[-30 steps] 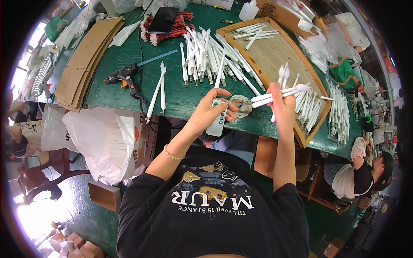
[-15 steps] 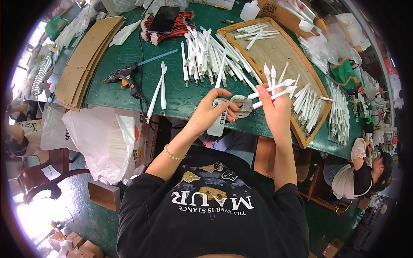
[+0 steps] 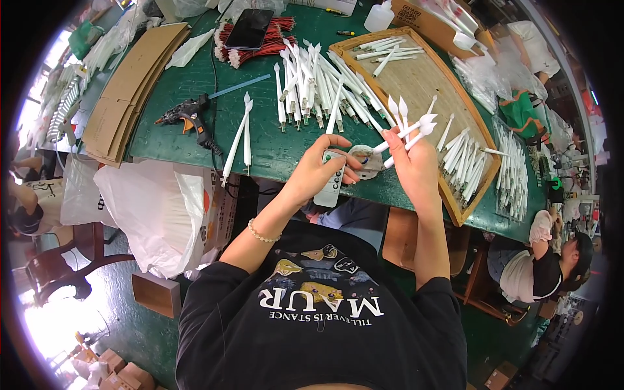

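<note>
My left hand [image 3: 320, 170] is closed around a slim white remote control [image 3: 328, 188] with dark round buttons, its thumb lying near the upper end. Several white taper candles with flame-shaped tips [image 3: 427, 129] fan out from my right hand [image 3: 416, 166], which grips them above the table's near edge. Between my two hands lies a pale round object [image 3: 369, 166], partly covered by fingers and candles; its kind is unclear. Beyond it, a heap of similar candles [image 3: 318, 84] rests on the table, and two more candles [image 3: 246, 140] lie apart to the left.
A wood-framed tray [image 3: 448, 84] holding candles is at the right of the green table [image 3: 175, 143]. At left are a glue gun [image 3: 194, 120] and flat cardboard [image 3: 133, 97]. A phone [image 3: 249, 30] tops red wires [image 3: 279, 29]. Another person [image 3: 546, 260] sits at right.
The candles in my right hand have swung a little to the left, their tips closer together. My left hand and the remote have barely moved.
</note>
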`<action>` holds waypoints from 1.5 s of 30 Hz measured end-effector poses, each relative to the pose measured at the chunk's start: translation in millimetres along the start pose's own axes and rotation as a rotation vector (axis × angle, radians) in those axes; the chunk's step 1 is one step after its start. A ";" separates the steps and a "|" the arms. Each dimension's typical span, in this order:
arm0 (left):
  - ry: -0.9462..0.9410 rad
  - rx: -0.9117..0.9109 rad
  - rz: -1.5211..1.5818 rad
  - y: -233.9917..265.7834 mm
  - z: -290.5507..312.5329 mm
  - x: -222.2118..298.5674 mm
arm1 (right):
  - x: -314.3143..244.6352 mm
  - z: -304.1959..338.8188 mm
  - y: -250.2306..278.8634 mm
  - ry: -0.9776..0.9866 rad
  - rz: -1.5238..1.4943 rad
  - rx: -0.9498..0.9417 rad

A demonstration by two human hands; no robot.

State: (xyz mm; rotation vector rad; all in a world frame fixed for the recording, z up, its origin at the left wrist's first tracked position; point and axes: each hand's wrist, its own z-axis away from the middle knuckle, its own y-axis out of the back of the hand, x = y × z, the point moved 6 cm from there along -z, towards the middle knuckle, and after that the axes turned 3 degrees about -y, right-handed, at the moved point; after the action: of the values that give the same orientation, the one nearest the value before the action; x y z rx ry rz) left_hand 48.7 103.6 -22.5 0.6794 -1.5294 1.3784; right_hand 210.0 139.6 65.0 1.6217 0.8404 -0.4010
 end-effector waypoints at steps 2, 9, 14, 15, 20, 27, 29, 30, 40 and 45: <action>-0.004 -0.001 -0.003 -0.4 0.3 1.2 | 1.1 0.1 0.0 -0.007 0.015 -0.001; -0.004 0.002 0.007 0.8 -0.2 -1.2 | -0.5 -1.9 -4.3 0.035 -0.031 -0.003; 0.004 0.009 0.018 0.1 0.6 -1.3 | -0.7 -2.7 -6.0 0.028 0.004 -0.033; 0.004 0.008 0.018 -0.1 0.6 -0.5 | -0.9 -2.8 -5.5 0.028 -0.006 -0.036; 0.005 0.008 0.010 0.7 0.7 -0.9 | 0.6 -3.0 -7.0 0.031 0.016 -0.057; 0.005 0.009 0.002 0.2 0.0 -0.6 | 0.0 -4.0 -6.8 0.044 0.029 -0.105; 0.015 -0.002 0.007 0.2 -0.6 -2.3 | 1.3 -4.9 -7.1 0.030 0.010 -0.110; 0.015 -0.002 0.006 -0.1 -0.3 -2.1 | 1.9 -5.2 -7.2 0.030 -0.005 -0.104; 0.007 0.005 0.017 1.4 0.5 -3.2 | 3.1 -3.0 -6.2 0.044 0.017 -0.086; 0.019 -0.007 0.012 0.7 0.0 -1.2 | 65.2 -21.0 61.8 -0.356 -0.160 0.165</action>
State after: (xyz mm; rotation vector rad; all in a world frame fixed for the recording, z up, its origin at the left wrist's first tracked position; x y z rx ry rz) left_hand 48.5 103.6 -23.9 0.6518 -1.5254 1.3842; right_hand 294.1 177.2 69.8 1.5737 0.6795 -0.8640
